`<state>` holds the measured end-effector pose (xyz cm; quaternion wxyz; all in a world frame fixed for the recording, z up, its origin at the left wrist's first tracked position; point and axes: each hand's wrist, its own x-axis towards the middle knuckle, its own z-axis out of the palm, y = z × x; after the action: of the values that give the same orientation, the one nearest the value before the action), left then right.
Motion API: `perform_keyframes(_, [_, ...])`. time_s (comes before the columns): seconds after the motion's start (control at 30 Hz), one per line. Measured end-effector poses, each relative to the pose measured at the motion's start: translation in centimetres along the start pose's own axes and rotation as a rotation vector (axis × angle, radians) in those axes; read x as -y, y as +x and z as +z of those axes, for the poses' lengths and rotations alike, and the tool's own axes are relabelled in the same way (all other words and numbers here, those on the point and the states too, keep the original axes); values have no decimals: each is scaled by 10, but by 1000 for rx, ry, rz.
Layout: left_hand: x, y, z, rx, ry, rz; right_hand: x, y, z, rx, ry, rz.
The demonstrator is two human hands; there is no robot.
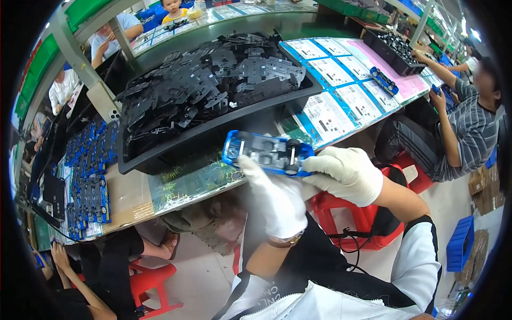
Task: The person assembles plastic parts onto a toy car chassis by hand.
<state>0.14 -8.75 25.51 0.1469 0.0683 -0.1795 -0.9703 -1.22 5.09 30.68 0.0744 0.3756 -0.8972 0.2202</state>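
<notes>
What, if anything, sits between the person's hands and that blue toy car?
Nothing visible does. Both gloved hands already touch the blue toy car, which is turned underside up: the left hand reaches it from below, and the right hand grips its right end. The black tray of dark parts lies behind it.

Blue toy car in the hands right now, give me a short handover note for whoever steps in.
Left hand, white glove: fingers press the underside of the blue toy car.
Right hand, white glove: grips the car's rear end.
Car is upside down, black chassis and wheels in place.
Black tray behind it is heaped with loose chassis plates.
Finished blue cars lie in rows at left.
Left: the heaped plates.
</notes>
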Motion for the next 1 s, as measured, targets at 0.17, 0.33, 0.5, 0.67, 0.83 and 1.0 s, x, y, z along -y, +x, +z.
perform_keyframes(0.17, [-25,18,-9,-64,-36,90,-13,65,-5,-282,-67,-234])
perform_keyframes(0.33, [-32,10,-20,-119,-146,40,-69,147,7,-470,-385,-190])
perform_keyframes(0.5, [-41,15,-37,-157,-21,16,-71,146,-15,-119,-95,22])
perform_keyframes(0.67, [-48,18,-46,-137,-64,16,-78,146,-33,-243,133,-123])
perform_keyframes(0.83, [-48,18,-47,-117,-83,-5,-115,152,-15,-315,133,-157])
perform_keyframes(1.0, [-46,18,-49,-97,-91,-10,-125,138,-6,-255,288,160])
